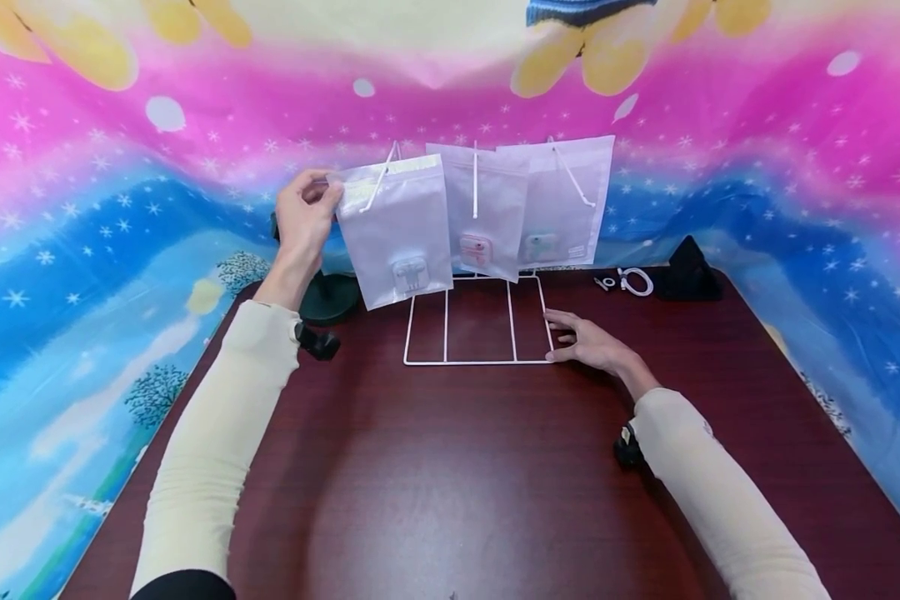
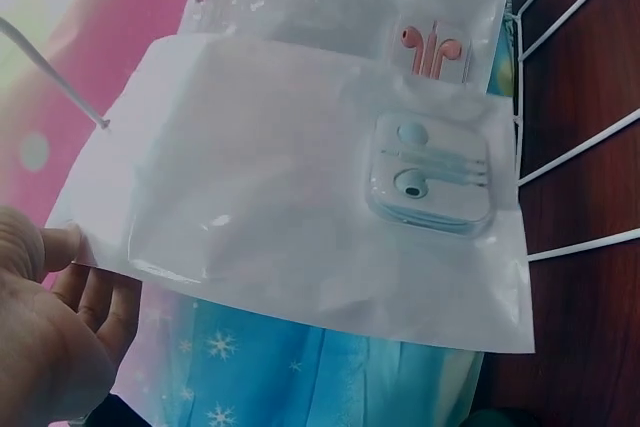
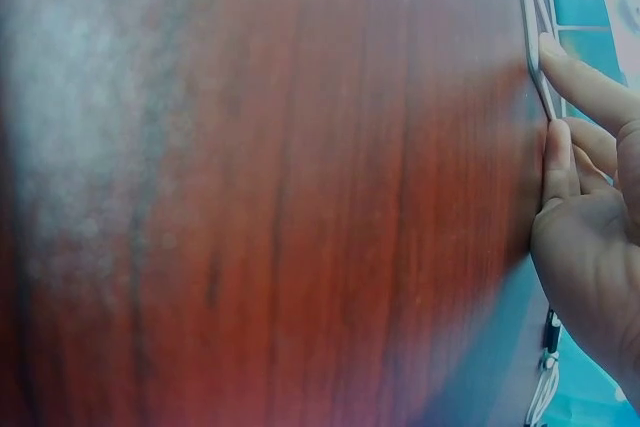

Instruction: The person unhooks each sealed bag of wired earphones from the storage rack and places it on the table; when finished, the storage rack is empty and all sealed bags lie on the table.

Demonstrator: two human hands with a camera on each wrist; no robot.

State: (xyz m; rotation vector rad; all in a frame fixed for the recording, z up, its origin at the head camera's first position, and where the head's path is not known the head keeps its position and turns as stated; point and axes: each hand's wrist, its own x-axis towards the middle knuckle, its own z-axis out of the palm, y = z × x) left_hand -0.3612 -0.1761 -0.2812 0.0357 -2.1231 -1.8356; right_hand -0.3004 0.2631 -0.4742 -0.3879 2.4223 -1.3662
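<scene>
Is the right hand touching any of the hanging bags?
No, the right hand is at the corner of the white wire base, apart from the bags.

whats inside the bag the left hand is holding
Through the front of the bag, a clear case with pale earphones shows. Anything directly behind the case is covered, so whether something else lies there cannot be told.

Free passage over near tabletop (image 1: 435,450); white rack (image 1: 480,362), hanging bags (image 1: 397,221) block far middle.

Glare whitens the blurred tabletop (image 3: 300,187) in the right-wrist view.
</scene>
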